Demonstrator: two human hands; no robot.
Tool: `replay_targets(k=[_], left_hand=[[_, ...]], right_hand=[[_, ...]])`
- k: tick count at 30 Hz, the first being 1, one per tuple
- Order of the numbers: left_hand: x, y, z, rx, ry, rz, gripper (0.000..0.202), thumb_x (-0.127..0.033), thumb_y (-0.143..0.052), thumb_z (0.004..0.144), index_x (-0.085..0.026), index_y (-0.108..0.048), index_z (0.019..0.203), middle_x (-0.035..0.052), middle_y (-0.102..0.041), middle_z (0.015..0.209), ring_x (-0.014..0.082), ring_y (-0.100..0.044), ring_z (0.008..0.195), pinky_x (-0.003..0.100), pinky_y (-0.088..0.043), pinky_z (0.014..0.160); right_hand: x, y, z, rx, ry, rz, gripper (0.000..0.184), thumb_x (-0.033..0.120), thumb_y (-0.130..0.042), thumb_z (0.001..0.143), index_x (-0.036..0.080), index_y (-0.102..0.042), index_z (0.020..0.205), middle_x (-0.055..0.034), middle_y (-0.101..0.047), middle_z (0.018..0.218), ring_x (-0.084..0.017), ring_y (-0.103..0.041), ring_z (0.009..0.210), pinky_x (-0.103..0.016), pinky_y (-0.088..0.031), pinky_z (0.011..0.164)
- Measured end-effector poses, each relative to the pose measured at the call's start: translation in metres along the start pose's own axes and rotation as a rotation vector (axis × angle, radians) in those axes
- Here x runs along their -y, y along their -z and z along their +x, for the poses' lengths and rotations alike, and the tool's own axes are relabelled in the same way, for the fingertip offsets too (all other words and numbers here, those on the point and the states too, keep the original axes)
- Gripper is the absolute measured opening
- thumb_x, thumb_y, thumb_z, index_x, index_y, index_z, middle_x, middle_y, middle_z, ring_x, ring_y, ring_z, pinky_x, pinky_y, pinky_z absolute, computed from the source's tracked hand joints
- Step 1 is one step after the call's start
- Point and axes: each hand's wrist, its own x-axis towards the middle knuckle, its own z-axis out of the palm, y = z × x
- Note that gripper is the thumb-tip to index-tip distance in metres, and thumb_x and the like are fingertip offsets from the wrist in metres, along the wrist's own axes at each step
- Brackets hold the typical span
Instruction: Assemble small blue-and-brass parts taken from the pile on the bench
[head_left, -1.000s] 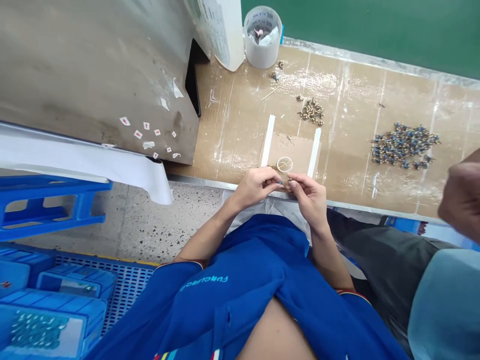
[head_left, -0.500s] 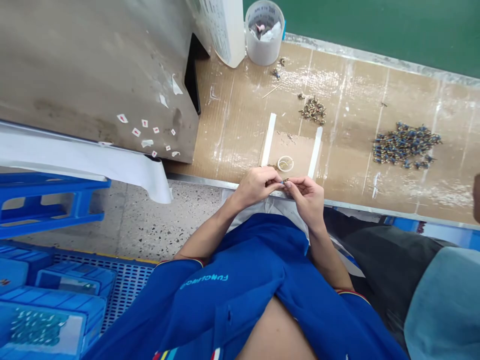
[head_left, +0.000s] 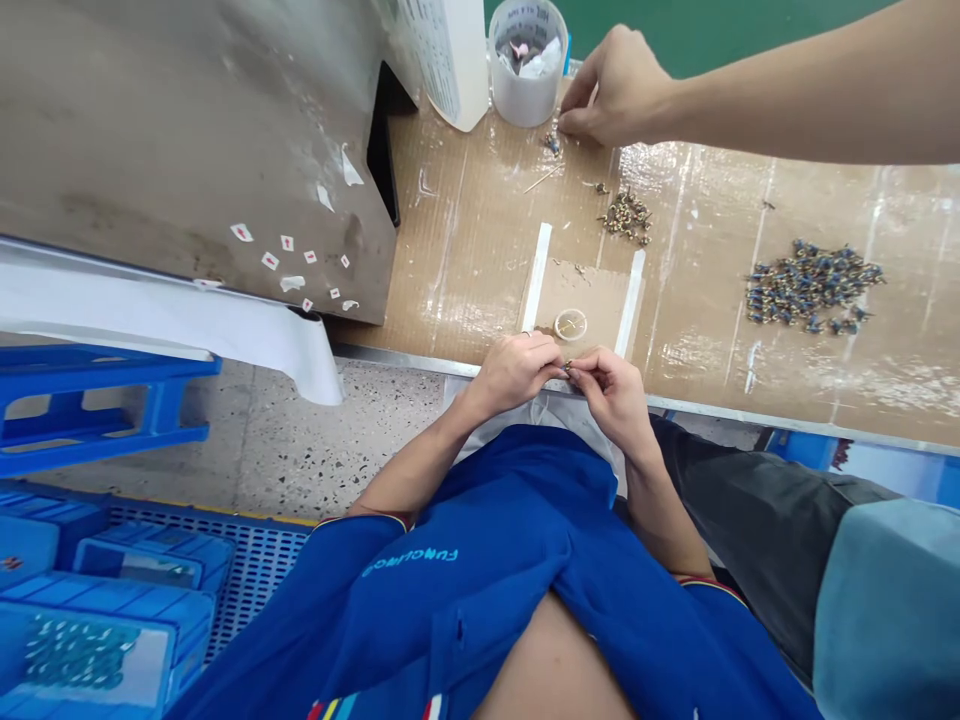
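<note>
A grey machine housing (head_left: 187,140) fills the desk's left end, with bare desk (head_left: 465,250) beside it. At the near edge the left hand (head_left: 516,372) and right hand (head_left: 613,388) meet fingertip to fingertip, both pinched on a small brass part (head_left: 568,366), tiny and dull gold. Just beyond lies a ring (head_left: 570,323). Farther on is a brass pile (head_left: 626,215), and a blue pile (head_left: 814,285) sits to the right. At the far edge a co-worker's hand (head_left: 611,88) rests by a cup (head_left: 525,70).

A single head-worn camera looks steeply down and forward from close above the person's chest, facing the table (head_left: 480,260) edge, with floor and crates at left.
</note>
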Motion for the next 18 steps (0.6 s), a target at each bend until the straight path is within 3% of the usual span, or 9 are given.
replay_targets(k=[8, 18], left_hand=[[-0.007, 0.0, -0.003, 0.091, 0.092, 0.023, 0.019, -0.018, -0.071, 0.088, -0.012, -0.062, 0.072, 0.0011, -0.062, 0.069, 0.0152, -0.056, 0.063, 0.029, -0.036, 0.058], [-0.005, 0.008, 0.001, 0.149, 0.234, -0.244, 0.017, -0.029, -0.067, 0.095, -0.012, -0.069, 0.091, 0.0039, -0.067, 0.083, 0.0121, -0.06, 0.074, 0.023, -0.042, 0.068]], right_hand=[[0.004, 0.004, 0.005, 0.097, 0.055, -0.152, 0.018, 0.027, -0.054, 0.088, 0.014, -0.059, 0.076, -0.0034, -0.062, 0.075, -0.008, -0.057, 0.071, -0.022, -0.043, 0.066], [-0.007, -0.003, 0.0, -0.05, -0.147, 0.21, 0.031, 0.045, -0.069, 0.081, 0.015, -0.065, 0.087, -0.0063, -0.07, 0.086, -0.01, -0.065, 0.073, -0.023, -0.055, 0.068]])
